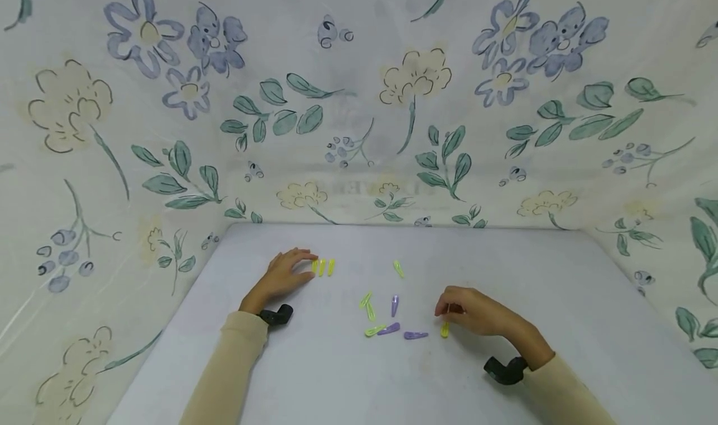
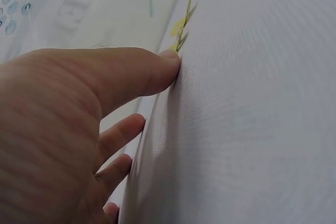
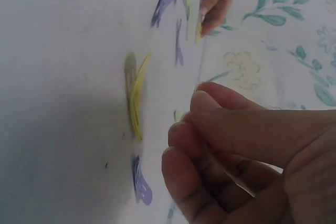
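Leftmost, over the white worktop (image 1: pixel 320 375), a beige-sleeved left hand (image 1: pixel 287 272), fingers extended and apart, thumb and forefinger at opposite ends of the first in a row of three bright yellow, teardrop-shaped hair clips (image 1: pixel 322 267); cannot tell whether touching it. Next, toward the middle, two lime-green, teardrop-shaped hair clips (image 1: pixel 371 312) close together at an angle. Just nearer, a third lime-green clip (image 1: pixel 373 332) beside the narrow end of a purple, teardrop-shaped hair clip (image 1: pixel 391 329). Slightly rightward, a second purple clip (image 1: pixel 395 305), with a fourth lime-green clip (image 1: pixel 398 269) well beyond; then a third purple clip (image 1: pixel 416 335) lying sideways. Farther right, a lone yellow clip (image 1: pixel 445 330) on the worktop, just below a right hand (image 1: pixel 473 310) with fingers loosely curled, thumb close to forefinger, nothing visibly held. Close by in the right wrist view, a further purple clip (image 3: pixel 141 182).
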Available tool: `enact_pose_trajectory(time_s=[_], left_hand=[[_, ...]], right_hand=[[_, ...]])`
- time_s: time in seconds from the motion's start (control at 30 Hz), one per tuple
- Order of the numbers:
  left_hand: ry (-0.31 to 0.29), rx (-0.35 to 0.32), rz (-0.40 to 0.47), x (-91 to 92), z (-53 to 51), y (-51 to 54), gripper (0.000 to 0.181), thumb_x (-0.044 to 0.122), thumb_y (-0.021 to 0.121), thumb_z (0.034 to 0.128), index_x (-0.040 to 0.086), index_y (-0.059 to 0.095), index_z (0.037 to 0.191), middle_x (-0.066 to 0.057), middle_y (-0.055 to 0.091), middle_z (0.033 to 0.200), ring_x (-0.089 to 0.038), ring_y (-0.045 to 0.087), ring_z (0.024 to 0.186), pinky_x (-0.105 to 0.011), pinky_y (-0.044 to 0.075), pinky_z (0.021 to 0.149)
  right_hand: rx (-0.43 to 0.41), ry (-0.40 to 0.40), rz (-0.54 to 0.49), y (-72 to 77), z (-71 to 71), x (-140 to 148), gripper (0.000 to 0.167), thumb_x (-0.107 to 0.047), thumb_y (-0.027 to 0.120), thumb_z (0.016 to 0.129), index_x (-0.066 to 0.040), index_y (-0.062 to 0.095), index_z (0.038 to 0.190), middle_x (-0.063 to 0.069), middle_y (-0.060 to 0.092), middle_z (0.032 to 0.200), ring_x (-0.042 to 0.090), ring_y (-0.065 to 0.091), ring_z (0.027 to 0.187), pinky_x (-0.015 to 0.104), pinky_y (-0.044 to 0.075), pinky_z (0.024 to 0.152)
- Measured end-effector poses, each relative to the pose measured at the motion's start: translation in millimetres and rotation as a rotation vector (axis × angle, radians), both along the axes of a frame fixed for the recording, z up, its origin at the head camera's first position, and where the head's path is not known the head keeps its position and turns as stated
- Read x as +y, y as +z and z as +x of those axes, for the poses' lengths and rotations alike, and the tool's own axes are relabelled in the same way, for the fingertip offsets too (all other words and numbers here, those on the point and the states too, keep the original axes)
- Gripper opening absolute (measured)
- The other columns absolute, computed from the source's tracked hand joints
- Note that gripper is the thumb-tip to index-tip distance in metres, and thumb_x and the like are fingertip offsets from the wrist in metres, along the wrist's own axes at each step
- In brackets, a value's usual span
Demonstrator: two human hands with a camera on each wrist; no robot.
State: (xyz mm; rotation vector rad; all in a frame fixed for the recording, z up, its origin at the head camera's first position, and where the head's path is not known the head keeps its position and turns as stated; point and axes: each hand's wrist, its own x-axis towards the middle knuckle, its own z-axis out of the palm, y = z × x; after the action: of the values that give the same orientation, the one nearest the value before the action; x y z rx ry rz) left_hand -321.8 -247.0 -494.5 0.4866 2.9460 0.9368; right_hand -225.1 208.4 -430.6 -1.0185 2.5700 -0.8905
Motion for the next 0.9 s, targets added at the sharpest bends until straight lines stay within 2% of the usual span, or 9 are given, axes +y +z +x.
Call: enact_pose_trajectory(time_s=[0.2,0.4,0.6,0.77,0.9], left_hand=[[0.010,-0.019,0.005,0.0,-0.4,1.9,0.041,0.028,0.069,0.0942,0.018,0.062,0.133,-0.016,0.047,0.152,-0.045,0.023,0.150,-0.063,0.001,0.122],[0.012,-0.009,0.002,0.5,-0.6,1.3,0.042,0.028,0.069,0.0939,0.018,0.062,0.134,-0.015,0.048,0.151,-0.045,0.024,0.149,-0.064,0.002,0.122],[0.011,-0.010,0.011,0.8,0.5,3.0,0.042,0.028,0.068,0.0939,0.018,0.062,0.134,-0.015,0.048,0.151,-0.044,0.025,0.149,-0.063,0.002,0.122],[0.002,-0.003,0.018,-0.2,0.0,2.5,0.042,0.028,0.069,0.0938,0.017,0.062,0.134,-0.015,0.049,0.151,-0.045,0.026,0.149,-0.064,0.003,0.121],[-0.006,0.001,0.024,-0.3,-1.0,1.7,0.042,0.029,0.069,0.0937,0.017,0.062,0.134,-0.016,0.049,0.150,-0.046,0.026,0.149,-0.064,0.003,0.121]], right_hand=[[-0.023,0.001,0.084,-4.8,-0.8,2.2,0.015,-0.003,0.068,0.092,-0.016,0.070,0.099,-0.003,0.058,0.097,0.005,0.052,0.085,0.021,0.050,0.074],[-0.051,-0.018,0.123,-10.1,1.3,2.5,0.015,-0.006,0.070,0.091,-0.020,0.068,0.097,-0.005,0.056,0.095,0.006,0.052,0.084,0.021,0.049,0.073],[-0.040,-0.022,0.136,-9.4,3.2,-0.1,0.010,-0.009,0.072,0.091,-0.017,0.066,0.093,-0.009,0.057,0.085,0.003,0.050,0.076,0.021,0.048,0.066],[-0.098,-0.039,0.132,-8.1,5.3,-2.0,0.006,-0.012,0.071,0.091,-0.014,0.065,0.093,-0.009,0.056,0.073,0.003,0.048,0.065,0.020,0.044,0.058],[-0.154,-0.067,0.124,-7.6,5.8,-1.0,0.005,-0.014,0.068,0.094,-0.014,0.064,0.091,-0.008,0.059,0.068,0.005,0.052,0.059,0.020,0.044,0.054]])
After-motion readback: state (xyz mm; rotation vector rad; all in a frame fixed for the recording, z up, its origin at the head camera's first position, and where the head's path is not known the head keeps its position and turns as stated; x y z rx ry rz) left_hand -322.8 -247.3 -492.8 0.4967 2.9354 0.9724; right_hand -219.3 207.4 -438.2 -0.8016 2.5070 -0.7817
